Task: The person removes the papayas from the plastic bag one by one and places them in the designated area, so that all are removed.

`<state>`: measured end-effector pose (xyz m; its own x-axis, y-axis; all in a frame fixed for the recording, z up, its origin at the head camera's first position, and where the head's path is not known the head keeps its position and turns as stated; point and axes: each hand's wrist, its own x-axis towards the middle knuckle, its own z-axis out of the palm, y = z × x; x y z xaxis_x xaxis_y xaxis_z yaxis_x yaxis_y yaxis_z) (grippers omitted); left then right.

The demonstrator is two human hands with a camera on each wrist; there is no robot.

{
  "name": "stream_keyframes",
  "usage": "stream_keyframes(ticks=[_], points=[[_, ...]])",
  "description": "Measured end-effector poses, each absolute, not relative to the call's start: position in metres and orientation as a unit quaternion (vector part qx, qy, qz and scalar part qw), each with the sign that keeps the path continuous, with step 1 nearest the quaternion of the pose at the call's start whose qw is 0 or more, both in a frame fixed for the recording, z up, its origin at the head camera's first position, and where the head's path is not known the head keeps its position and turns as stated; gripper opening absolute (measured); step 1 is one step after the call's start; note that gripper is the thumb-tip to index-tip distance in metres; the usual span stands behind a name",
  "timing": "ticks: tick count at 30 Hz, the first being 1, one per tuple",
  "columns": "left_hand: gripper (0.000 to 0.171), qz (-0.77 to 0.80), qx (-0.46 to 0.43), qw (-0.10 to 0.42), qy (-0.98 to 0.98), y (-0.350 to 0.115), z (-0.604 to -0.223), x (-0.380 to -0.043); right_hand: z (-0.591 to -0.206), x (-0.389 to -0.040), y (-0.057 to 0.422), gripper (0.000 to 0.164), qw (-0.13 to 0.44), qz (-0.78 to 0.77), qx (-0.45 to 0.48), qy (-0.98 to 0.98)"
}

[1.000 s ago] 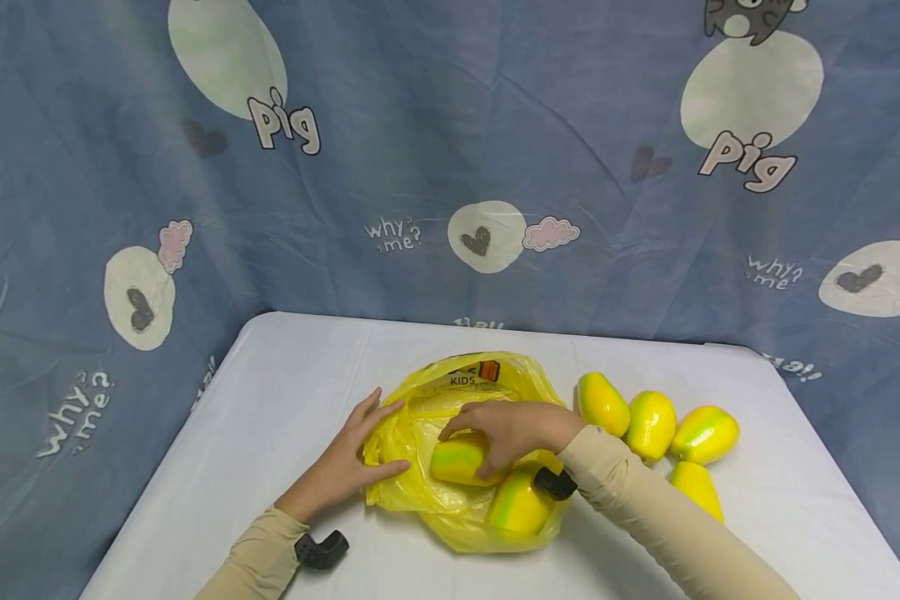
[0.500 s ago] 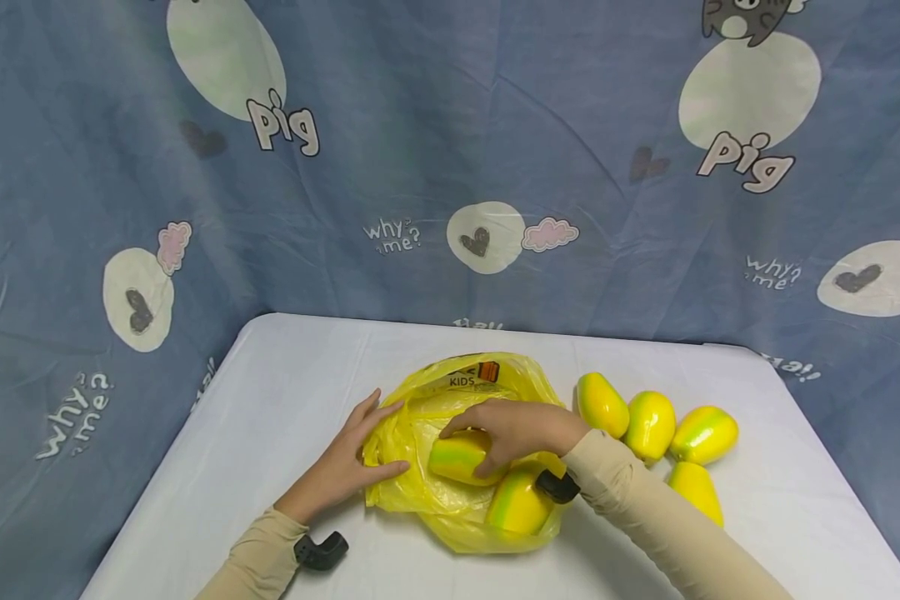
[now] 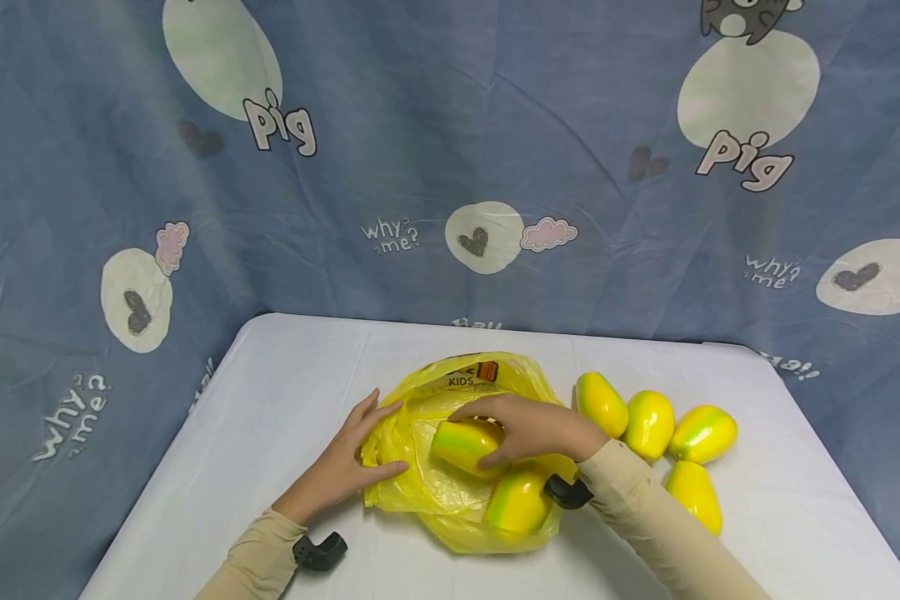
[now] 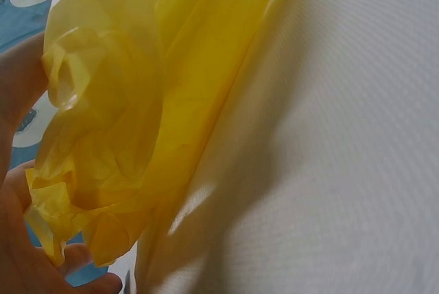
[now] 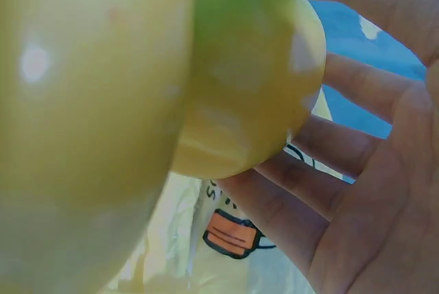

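In the head view, a yellow plastic bag (image 3: 427,492) lies on the table with its mouth spread. My left hand (image 3: 345,462) rests on the bag's left rim, thumb and fingers spread apart; the left wrist view shows crumpled plastic (image 4: 103,123) against the fingers. My right hand (image 3: 536,429) reaches over the bag and grips a shiny yellow mango (image 3: 461,446) with a green streak. A second mango (image 3: 516,504) lies in the bag, just below that hand. In the right wrist view, fingers curl round the held mango (image 5: 254,81), while another mango (image 5: 82,102) fills the left side.
Right of the bag lie several more mangoes (image 3: 651,425), one of them near the right sleeve (image 3: 660,508). A white cloth covers the table (image 3: 292,358). Behind it hangs a blue printed curtain (image 3: 420,167). Both wrists carry black camera mounts (image 3: 321,552).
My right hand has drawn slightly up and to the right, raising and tilting the gripped mango a little. The left hand and the bag stay nearly the same.
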<state>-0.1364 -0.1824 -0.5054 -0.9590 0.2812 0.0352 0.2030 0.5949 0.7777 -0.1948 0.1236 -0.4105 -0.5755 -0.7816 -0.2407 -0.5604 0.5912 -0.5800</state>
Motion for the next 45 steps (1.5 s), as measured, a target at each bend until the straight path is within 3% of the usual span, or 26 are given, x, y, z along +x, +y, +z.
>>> stream_keyframes(ticks=[45], points=[[0.086,0.430,0.140,0.041,0.891,-0.182,-0.505,-0.137,-0.424,-0.156,0.185,0.084,0.075,-0.436,-0.254,0.860]])
